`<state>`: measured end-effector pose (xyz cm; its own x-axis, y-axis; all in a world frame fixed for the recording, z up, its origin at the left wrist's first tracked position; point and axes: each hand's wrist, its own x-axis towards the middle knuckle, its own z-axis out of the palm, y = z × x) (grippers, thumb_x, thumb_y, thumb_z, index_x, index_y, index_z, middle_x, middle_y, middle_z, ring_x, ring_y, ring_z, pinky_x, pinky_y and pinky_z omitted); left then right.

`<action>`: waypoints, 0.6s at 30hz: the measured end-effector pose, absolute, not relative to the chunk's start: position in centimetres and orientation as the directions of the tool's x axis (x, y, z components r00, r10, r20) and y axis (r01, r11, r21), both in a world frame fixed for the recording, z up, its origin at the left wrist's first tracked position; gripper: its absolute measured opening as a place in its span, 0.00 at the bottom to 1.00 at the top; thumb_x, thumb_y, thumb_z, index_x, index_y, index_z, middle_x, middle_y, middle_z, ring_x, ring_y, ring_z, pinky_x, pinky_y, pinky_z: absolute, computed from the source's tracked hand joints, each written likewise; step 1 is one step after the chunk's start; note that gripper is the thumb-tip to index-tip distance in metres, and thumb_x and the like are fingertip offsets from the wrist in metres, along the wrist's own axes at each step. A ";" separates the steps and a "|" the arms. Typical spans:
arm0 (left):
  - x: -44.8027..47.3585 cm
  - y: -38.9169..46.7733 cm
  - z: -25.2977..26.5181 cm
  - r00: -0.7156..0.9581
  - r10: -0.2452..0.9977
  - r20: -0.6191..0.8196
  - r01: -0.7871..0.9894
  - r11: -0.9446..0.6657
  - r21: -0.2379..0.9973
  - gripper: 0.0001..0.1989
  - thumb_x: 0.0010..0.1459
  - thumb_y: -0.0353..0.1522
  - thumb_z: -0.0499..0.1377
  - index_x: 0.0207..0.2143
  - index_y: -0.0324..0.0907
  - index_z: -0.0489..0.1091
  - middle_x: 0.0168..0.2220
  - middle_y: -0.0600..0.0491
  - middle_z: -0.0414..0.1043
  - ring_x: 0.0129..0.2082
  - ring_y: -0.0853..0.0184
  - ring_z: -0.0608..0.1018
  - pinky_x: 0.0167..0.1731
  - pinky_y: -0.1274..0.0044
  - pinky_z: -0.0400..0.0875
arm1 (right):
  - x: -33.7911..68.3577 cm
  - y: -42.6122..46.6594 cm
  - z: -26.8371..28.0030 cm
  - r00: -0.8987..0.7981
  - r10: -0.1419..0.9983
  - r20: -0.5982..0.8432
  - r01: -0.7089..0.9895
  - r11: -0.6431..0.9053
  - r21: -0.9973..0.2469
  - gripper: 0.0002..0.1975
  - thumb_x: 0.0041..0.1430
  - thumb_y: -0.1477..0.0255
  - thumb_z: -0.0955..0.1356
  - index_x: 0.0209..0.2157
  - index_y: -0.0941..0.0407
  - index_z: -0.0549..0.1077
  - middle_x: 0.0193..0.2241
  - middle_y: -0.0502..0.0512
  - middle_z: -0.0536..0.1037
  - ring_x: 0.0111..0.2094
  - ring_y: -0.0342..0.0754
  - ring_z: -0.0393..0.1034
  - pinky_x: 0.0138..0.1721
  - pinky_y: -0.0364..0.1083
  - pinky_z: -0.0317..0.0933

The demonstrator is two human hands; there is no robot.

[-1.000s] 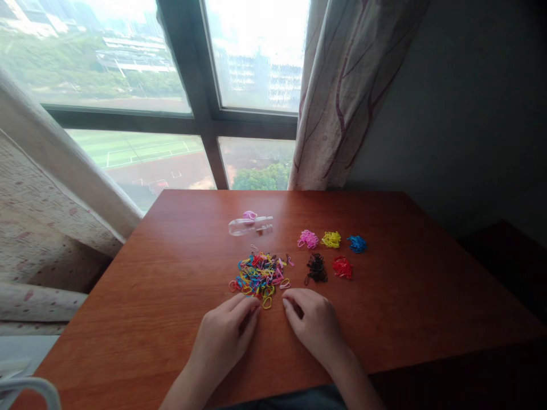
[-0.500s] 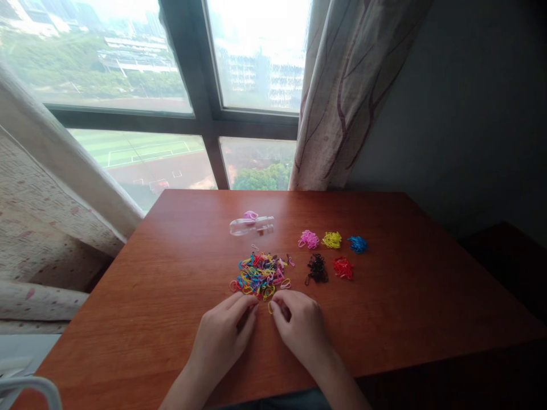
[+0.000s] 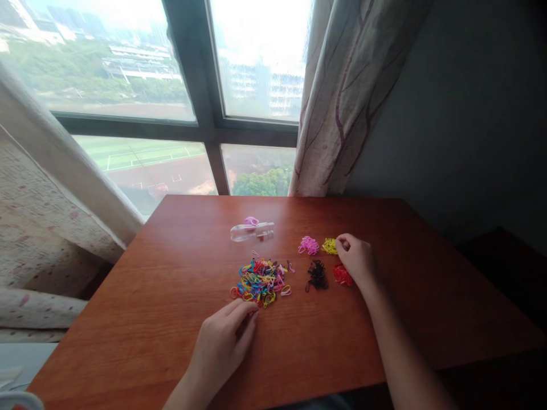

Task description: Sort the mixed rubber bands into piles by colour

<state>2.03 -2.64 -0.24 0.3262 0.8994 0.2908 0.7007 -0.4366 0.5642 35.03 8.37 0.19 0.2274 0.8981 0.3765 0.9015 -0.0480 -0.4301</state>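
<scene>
Curtain (image 3: 38,193) in a printed fabric hangs at the far left, beside a window (image 3: 199,74). The left hand (image 3: 224,333) is over the brown desk (image 3: 128,319), thumb and fingertips drawn close together at the near edge of a mixed pile (image 3: 260,279) of small multicoloured loops; whether they grip one cannot be told. Behind this pile lies a clear item (image 3: 241,232) with a pink part (image 3: 251,221). One pale loop (image 3: 286,290) lies just beside the pile's right side. Farther right are pink loops (image 3: 308,246), with black loops (image 3: 317,275) nearer the viewer, then yellow loops (image 3: 329,246) and, nearer, red loops (image 3: 342,274), partly covered by the right hand (image 3: 359,262). Its thumb and fingertips meet at the yellow loops' right edge; whether a loop is between them cannot be told. A dark wall (image 3: 461,114) occupies the far right.
</scene>
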 end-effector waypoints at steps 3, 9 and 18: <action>2.1 -2.7 -0.1 0.313 0.903 0.295 0.699 -0.429 0.572 0.08 0.63 0.30 0.53 0.38 0.45 0.72 0.34 0.54 0.78 0.32 0.67 0.80 0.32 0.79 0.73 | 35.1 8.3 -0.3 0.230 0.897 0.377 0.902 -0.051 -0.428 0.12 0.58 0.66 0.64 0.30 0.55 0.78 0.23 0.54 0.78 0.23 0.47 0.69 0.25 0.43 0.52; 1.6 -3.0 -0.3 0.191 0.934 0.302 0.727 -0.341 0.596 0.07 0.63 0.32 0.54 0.37 0.45 0.73 0.32 0.54 0.76 0.30 0.68 0.78 0.31 0.78 0.71 | 32.8 4.4 0.0 0.224 0.866 0.448 0.844 0.058 -0.533 0.14 0.62 0.63 0.64 0.33 0.55 0.78 0.24 0.53 0.78 0.24 0.47 0.71 0.28 0.43 0.60; 0.6 -3.4 -0.3 0.105 0.956 0.275 0.798 -0.246 0.550 0.07 0.62 0.36 0.55 0.36 0.45 0.72 0.30 0.55 0.75 0.28 0.67 0.77 0.28 0.79 0.70 | 29.1 -2.4 -0.5 0.130 0.927 0.352 0.676 0.177 -0.715 0.13 0.65 0.65 0.63 0.33 0.54 0.77 0.24 0.53 0.78 0.24 0.46 0.71 0.27 0.41 0.66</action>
<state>0.59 -3.40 -0.28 0.1053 0.9557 0.2748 0.7978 -0.2462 0.5504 29.07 -2.44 -0.53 0.1296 0.9271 0.3517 0.6762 0.1768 -0.7151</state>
